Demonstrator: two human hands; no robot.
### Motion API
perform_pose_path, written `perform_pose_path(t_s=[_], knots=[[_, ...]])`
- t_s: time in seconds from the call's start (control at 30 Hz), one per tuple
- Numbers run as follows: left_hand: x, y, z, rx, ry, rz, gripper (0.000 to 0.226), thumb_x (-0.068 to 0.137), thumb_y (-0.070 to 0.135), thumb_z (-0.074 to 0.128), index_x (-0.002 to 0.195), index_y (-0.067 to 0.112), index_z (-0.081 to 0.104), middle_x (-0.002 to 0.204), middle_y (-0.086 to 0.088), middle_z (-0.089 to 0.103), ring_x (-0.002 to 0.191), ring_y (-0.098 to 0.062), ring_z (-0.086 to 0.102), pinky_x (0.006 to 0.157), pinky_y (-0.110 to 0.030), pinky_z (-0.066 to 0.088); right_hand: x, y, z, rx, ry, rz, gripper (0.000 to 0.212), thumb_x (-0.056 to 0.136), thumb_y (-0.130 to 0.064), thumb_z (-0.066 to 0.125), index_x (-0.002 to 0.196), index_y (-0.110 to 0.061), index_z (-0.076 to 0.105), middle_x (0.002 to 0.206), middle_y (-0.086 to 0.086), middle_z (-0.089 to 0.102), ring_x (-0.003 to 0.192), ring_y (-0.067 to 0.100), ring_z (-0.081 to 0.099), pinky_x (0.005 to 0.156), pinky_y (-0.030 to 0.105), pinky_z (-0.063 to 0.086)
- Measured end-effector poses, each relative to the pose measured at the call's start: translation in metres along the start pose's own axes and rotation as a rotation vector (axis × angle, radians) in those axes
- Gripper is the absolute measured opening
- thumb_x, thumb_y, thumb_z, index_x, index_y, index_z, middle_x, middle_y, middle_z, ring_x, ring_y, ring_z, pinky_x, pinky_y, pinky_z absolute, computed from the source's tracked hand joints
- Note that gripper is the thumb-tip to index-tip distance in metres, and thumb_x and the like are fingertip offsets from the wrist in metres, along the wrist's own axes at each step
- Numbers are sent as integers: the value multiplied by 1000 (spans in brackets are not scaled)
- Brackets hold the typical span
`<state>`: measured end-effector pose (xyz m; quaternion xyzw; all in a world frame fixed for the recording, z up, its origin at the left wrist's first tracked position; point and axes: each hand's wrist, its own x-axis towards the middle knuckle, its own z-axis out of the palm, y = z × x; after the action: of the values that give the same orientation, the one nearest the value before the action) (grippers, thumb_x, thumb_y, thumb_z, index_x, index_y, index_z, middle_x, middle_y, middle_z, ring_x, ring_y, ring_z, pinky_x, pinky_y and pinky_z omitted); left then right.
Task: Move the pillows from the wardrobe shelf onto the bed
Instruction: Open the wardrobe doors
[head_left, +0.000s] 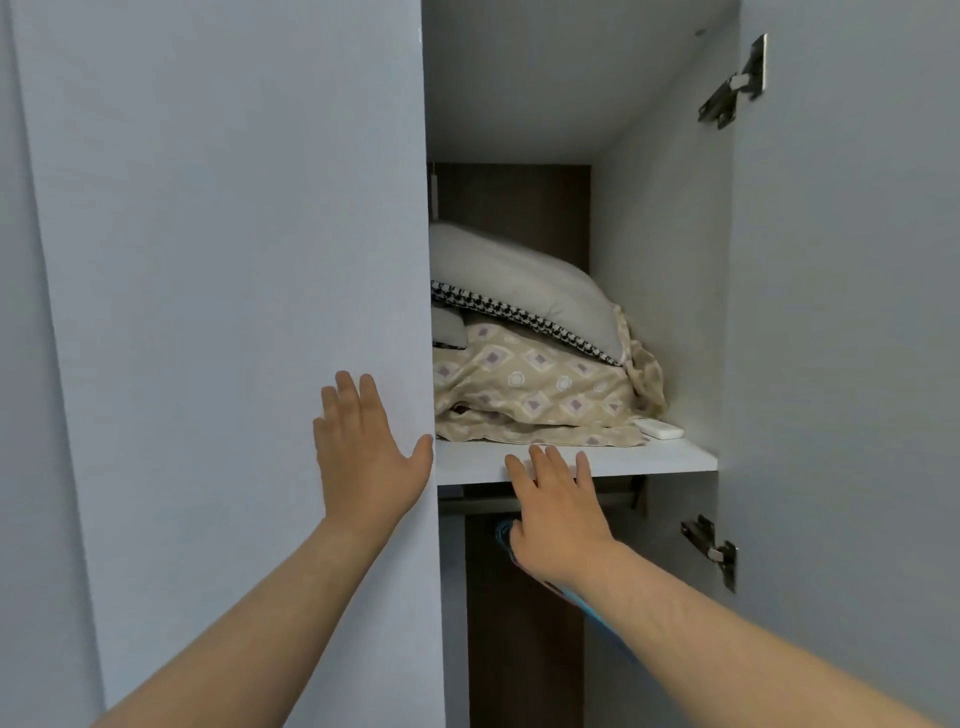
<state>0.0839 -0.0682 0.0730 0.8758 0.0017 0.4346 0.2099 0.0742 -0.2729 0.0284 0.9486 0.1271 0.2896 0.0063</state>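
A grey pillow (519, 280) with a black-and-white houndstooth edge lies on top of a beige pillow (535, 389) printed with purple diamonds, both on the white wardrobe shelf (649, 460). The closed left door hides their left part. My left hand (363, 452) lies flat and open on that closed door (234, 312), thumb at its edge. My right hand (556, 509) is open in front of the shelf's front edge, fingers spread just below the beige pillow, holding nothing.
A small white remote-like object (660, 429) lies on the shelf at the right of the pillows. The right door (852, 364) stands open with two metal hinges. Below the shelf runs a hanging rail (483, 503), with a blue item (587, 597) under my right forearm.
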Motion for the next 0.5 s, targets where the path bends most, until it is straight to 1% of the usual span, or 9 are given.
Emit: perform_pose_path(t_s=[0.1, 0.17, 0.2, 0.27, 0.33, 0.4, 0.5], knots=[[9, 5, 23, 91, -32, -43, 110, 77, 67, 50, 151, 1, 2, 159, -25, 1, 146, -40, -4, 112, -61, 1, 9, 6, 22, -81, -10, -25, 82, 86, -37, 46, 152, -24, -1, 159, 18, 8, 146, 37, 0, 113, 57, -11], [13, 9, 35, 134, -29, -68, 118, 73, 71, 52, 150, -2, 1, 158, -28, 3, 145, -44, -2, 109, -66, 0, 10, 9, 32, -100, 11, -42, 86, 82, -37, 48, 152, -24, 0, 157, 19, 15, 145, 39, 7, 112, 56, -11], [15, 10, 40, 156, -19, -78, 119, 72, 68, 57, 149, -4, 2, 157, -30, 5, 144, -46, 0, 108, -68, 2, 10, 11, 35, -101, 27, -52, 87, 79, -38, 51, 152, -23, 6, 155, 20, 22, 143, 40, 14, 113, 57, -9], [17, 13, 45, 185, -1, -107, 117, 69, 53, 68, 148, -7, 6, 155, -33, 10, 143, -49, 5, 105, -72, 7, 12, 14, 37, -72, 12, -65, 89, 68, -40, 61, 148, -21, 29, 144, 20, 43, 135, 42, 36, 114, 58, 4], [17, 18, 47, 199, -5, -145, 114, 68, 43, 70, 148, -8, 6, 156, -32, 9, 143, -49, 4, 105, -72, 9, 12, 17, 41, -13, 55, -80, 90, 56, -41, 70, 139, -18, 48, 131, 19, 57, 123, 41, 51, 108, 58, 16], [16, 25, 46, 194, -25, -204, 113, 71, 40, 66, 149, -5, -2, 158, -28, 0, 144, -45, -2, 107, -70, 8, 13, 21, 46, 29, 87, -93, 91, 48, -42, 74, 134, -17, 55, 124, 19, 61, 117, 41, 56, 104, 59, 19], [13, 33, 44, 158, -4, -253, 110, 75, 35, 60, 148, 1, -15, 159, -21, -13, 145, -38, -13, 111, -64, 4, 17, 26, 49, 81, 119, -94, 94, 42, -38, 78, 130, -15, 59, 120, 20, 63, 113, 43, 59, 106, 59, 15]])
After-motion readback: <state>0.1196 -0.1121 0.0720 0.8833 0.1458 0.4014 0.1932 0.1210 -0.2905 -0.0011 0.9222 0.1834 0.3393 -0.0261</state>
